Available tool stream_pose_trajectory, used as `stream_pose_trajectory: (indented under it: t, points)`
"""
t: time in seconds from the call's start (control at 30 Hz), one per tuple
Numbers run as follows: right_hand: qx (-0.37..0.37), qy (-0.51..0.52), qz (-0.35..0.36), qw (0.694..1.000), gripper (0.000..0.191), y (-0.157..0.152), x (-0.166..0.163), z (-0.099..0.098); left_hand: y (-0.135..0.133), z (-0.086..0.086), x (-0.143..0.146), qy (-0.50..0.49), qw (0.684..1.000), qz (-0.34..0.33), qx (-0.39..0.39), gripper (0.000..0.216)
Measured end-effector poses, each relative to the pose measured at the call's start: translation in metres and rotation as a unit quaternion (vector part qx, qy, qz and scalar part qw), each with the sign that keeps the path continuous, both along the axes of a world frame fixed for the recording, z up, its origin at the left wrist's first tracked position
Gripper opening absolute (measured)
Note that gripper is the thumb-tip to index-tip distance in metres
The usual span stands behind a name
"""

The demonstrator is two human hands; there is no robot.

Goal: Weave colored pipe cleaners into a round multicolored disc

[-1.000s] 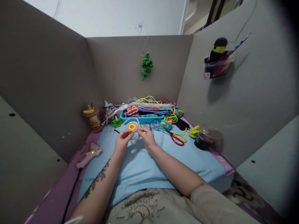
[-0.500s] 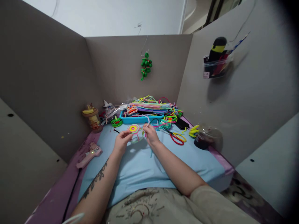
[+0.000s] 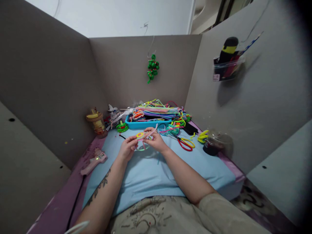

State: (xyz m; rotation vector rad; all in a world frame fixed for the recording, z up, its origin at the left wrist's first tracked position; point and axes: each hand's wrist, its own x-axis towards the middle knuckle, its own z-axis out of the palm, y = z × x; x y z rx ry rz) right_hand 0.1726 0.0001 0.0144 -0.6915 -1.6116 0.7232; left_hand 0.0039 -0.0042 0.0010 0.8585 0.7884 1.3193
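My left hand (image 3: 128,148) pinches the left side of a small six-sided pipe-cleaner weaving (image 3: 140,136), ringed in yellow and pink. Loose strands in pink and pale green hang below it. My right hand (image 3: 153,140) has its fingers closed at the right side of the weaving, with a pale pink pipe cleaner (image 3: 155,129) sticking up past the fingers. Fingers hide part of the weaving. Both hands are above the light blue cloth (image 3: 146,175). To the right lie scissors (image 3: 186,144) with red and yellow handles.
A blue tray (image 3: 148,124) heaped with pipe cleaners (image 3: 158,110) stands at the back. A pink glue gun (image 3: 94,163) lies left, its cord running forward. A cup (image 3: 97,125) stands back left, a dark tub (image 3: 211,146) right. Grey panels (image 3: 117,65) enclose the table.
My right hand has moved left onto the weaving's edge, its fingers now closer to my left hand. The weaving has tilted flatter, and the pale pink strand now slants up to the right.
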Motion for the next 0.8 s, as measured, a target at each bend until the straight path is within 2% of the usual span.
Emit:
stream_pose_trajectory:
  t: [0.2,0.47,0.63,0.8]
  points:
    - [-0.046,0.081,0.028,0.995,0.013,0.002,-0.007,-0.008,-0.001,-0.002,0.003,0.007,1.0,0.003,0.02,0.033]
    - [-0.054,0.14,0.004,0.989,0.012,0.003,-0.014,-0.008,-0.004,0.002,0.005,-0.002,1.0,0.012,0.017,0.034]
    - [-0.106,0.232,-0.014,0.967,0.016,0.011,-0.011,-0.013,-0.004,0.003,0.004,-0.004,0.999,0.023,0.024,0.034]
    - [-0.148,0.246,0.001,0.958,0.017,0.016,-0.006,-0.015,-0.004,0.002,0.003,0.007,0.999,0.015,0.034,0.033]
